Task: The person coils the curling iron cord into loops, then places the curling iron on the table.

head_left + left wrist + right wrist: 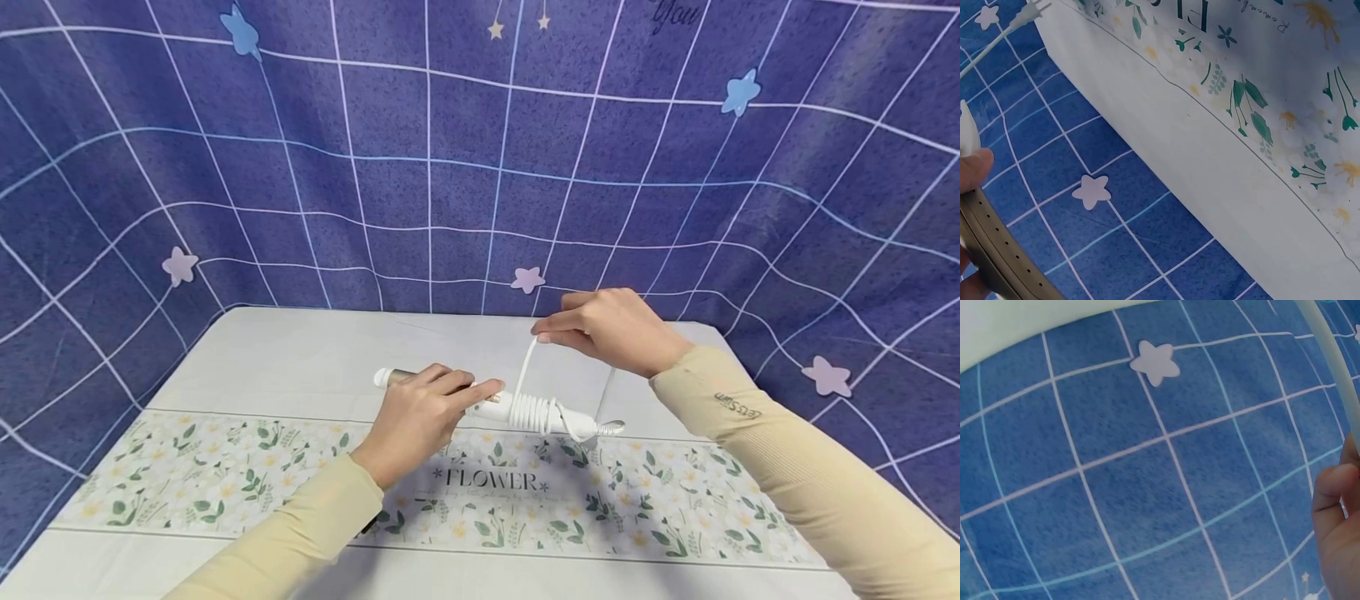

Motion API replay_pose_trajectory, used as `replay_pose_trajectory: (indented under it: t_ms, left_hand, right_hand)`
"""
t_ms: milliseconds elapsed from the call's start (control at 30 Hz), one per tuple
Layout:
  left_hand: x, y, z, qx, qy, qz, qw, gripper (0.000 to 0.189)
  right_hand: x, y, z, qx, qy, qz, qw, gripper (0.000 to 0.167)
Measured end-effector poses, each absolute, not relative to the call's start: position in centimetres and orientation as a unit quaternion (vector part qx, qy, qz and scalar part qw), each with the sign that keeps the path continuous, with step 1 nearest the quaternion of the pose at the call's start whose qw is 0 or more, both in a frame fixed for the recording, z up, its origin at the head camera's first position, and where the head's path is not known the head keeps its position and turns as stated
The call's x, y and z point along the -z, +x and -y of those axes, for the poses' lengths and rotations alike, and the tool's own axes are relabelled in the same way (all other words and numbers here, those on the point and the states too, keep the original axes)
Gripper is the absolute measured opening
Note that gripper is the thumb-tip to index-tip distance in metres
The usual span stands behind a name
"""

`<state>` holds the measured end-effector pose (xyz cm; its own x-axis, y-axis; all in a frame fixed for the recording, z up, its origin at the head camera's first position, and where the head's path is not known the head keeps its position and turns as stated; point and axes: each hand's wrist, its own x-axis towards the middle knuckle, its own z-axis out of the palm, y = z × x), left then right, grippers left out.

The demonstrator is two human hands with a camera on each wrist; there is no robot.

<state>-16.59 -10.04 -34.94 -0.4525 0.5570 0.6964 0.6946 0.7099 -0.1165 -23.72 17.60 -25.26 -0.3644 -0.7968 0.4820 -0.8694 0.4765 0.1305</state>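
Observation:
My left hand [427,408] grips a white and gold hair styling iron [576,421] around its body, holding it above the table. In the left wrist view, the iron's gold barrel [1004,250] shows a row of small holes. Several turns of white cord [534,414] are wound around the handle. My right hand [611,329], up and to the right of the iron, pinches the cord between thumb and fingers. From the coils to those fingertips the cord runs upward. A white two-pin plug [1025,14] dangles on its cord in the left wrist view.
Beneath the hands lies a white table cover [300,350] with a printed flower band and the word FLOWER. Behind and at both sides hangs a blue curtain [465,200] with a grid and star pattern.

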Motion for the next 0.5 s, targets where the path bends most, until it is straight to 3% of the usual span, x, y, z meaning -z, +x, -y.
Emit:
replay_pose_trajectory:
  t_ms: [500]
  left_hand:
    - [34.6, -16.9, 10.1, 0.15, -0.355, 0.841, 0.38, 0.063]
  right_hand:
    - [28.6, -24.9, -17.8, -0.178, 0.444, 0.866, 0.145, 0.02]
